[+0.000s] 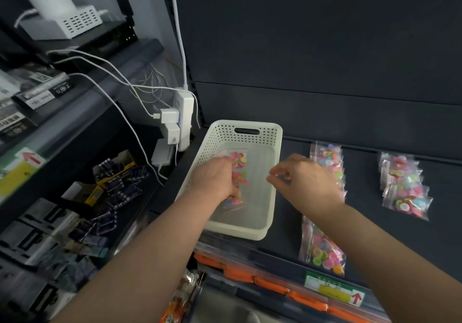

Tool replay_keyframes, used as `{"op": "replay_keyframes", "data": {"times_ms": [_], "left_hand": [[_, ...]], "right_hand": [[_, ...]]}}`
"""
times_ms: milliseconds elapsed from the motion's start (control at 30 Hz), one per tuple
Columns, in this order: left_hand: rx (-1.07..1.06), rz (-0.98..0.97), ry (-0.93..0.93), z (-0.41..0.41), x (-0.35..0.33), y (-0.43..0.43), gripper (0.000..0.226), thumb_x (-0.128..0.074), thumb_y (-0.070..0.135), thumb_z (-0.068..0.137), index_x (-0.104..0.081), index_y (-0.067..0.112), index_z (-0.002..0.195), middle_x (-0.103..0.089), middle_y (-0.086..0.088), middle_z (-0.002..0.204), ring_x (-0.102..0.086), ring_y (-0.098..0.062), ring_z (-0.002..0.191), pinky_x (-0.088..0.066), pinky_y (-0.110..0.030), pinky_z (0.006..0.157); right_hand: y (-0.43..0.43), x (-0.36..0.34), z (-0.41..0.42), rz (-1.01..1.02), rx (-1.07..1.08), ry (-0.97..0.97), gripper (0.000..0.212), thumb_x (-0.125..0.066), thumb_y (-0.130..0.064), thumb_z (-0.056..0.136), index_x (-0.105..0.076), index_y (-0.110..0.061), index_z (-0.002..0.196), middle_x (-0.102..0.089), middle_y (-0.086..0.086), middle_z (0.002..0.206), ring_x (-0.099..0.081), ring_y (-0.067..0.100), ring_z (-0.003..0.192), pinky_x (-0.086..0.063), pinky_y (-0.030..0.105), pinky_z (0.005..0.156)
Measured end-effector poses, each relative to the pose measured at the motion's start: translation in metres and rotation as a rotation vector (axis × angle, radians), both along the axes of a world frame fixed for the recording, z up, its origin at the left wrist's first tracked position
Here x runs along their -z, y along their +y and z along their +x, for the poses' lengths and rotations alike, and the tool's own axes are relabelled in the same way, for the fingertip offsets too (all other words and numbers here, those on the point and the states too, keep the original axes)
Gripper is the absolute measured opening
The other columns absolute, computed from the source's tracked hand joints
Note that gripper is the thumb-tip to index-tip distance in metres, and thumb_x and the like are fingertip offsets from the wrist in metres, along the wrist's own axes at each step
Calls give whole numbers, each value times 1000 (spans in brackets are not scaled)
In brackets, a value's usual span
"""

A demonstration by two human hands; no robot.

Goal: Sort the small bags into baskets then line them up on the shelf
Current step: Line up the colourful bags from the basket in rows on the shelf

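A white perforated basket (272, 135) stands on the dark shelf (362, 222). Inside it my left hand (215, 177) grips a stack of small clear bags of coloured buttons (238, 170). My right hand (307, 180) hovers over the basket's right rim, fingers loosely curled, holding nothing. Behind and below my right hand a row of button bags (330, 157) lies on the shelf, with one more bag (322, 252) near the front edge. A second pile of button bags (405, 185) lies further right.
A white power strip with chargers and cables (180, 120) hangs just left of the basket. The neighbouring shelves on the left hold battery packs (120, 180) and boxes. Orange packets (270, 282) and a price label (335, 290) sit below the shelf's front edge.
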State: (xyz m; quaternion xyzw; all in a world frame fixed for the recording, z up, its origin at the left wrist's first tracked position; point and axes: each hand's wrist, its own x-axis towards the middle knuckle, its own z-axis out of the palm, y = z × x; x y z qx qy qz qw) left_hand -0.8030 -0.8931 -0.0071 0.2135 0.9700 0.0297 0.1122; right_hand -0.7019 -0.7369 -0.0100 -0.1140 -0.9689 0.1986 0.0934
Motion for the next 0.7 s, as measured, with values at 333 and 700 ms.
{"op": "replay_keyframes", "data": {"times_ms": [333,700], "left_hand": [[-122,411,73,-16,-17,-13,21,-57,13,94,-75,25,94,-71,11,98,-64,-12,91,-51,-27,80],[-70,966,-411,32,-46,53,20,-58,3,94,-69,20,93,-71,-10,94,-70,-29,87,-58,-40,79]], "right_hand": [[3,2,6,-117,11,21,19,-59,-41,90,-72,-32,100,-63,-11,99,-60,7,87,-54,31,72],[31,-16,31,-1286,147,42,18,-65,-23,88,-69,-7,95,-74,0,80,-70,10,74,-57,26,74]]}}
